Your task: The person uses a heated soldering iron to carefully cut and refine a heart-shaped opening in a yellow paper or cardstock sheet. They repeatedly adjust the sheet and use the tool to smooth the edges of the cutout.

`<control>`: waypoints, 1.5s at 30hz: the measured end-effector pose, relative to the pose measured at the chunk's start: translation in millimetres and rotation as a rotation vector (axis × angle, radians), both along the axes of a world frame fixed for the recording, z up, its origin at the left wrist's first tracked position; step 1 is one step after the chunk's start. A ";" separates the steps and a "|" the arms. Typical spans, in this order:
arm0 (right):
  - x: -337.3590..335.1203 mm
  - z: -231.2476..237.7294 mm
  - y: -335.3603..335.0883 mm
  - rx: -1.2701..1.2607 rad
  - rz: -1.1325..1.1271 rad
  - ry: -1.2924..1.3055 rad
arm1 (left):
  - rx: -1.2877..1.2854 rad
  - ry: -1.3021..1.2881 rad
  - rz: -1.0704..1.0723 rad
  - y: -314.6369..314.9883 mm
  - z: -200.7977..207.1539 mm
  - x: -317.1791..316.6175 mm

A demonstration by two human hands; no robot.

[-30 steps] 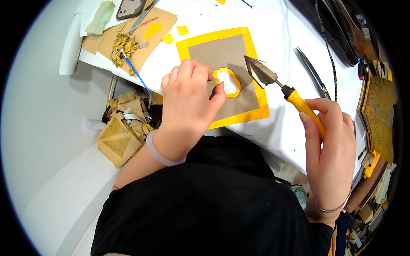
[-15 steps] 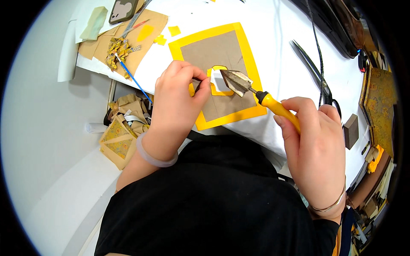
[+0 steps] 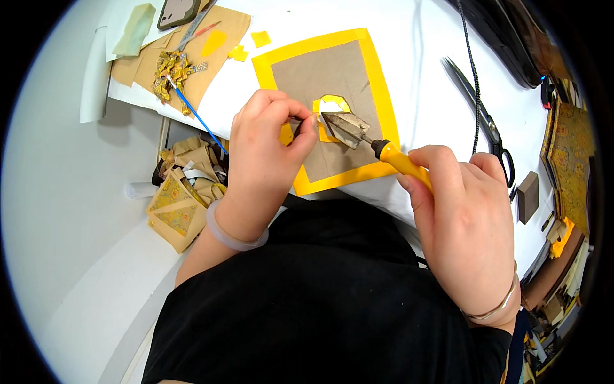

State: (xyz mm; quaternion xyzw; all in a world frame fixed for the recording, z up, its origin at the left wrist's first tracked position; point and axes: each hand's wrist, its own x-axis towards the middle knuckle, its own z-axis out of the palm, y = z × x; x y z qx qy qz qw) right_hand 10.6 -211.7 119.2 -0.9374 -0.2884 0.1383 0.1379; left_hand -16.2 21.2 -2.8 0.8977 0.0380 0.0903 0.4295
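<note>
A grey-brown panel with a wide yellow border lies on the white-covered table. On it is a small white piece edged in yellow. The thumb and forefinger of my left hand are pinched together at the left edge of this small piece, and the exact spot between the fingertips is hidden. My right hand is closed round the yellow handle of a small iron-like tool. Its pointed metal head rests over the small piece, tip near my left fingertips, covering part of it.
Black-handled scissors lie to the right, beside a dark cord and a grey block. At the far left are brown paper, patterned cloth scraps, a blue-handled brush and a phone. Yellow scraps lie near the panel.
The tool has moved slightly left and toward me, its tip nearer my left fingertips. My right hand has shifted left with it; my left hand keeps its pinch.
</note>
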 end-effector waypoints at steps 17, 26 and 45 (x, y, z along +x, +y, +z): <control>1.4 3.8 4.2 -0.029 -0.016 0.022 | -0.064 -0.042 -0.025 1.6 -2.9 -1.4; 2.6 7.1 8.1 -0.060 -0.006 0.026 | -0.076 -0.008 -0.039 4.0 -2.0 -1.7; 35.0 6.2 1.0 -0.055 0.203 -0.103 | -0.135 -0.033 -0.059 12.2 0.7 -1.9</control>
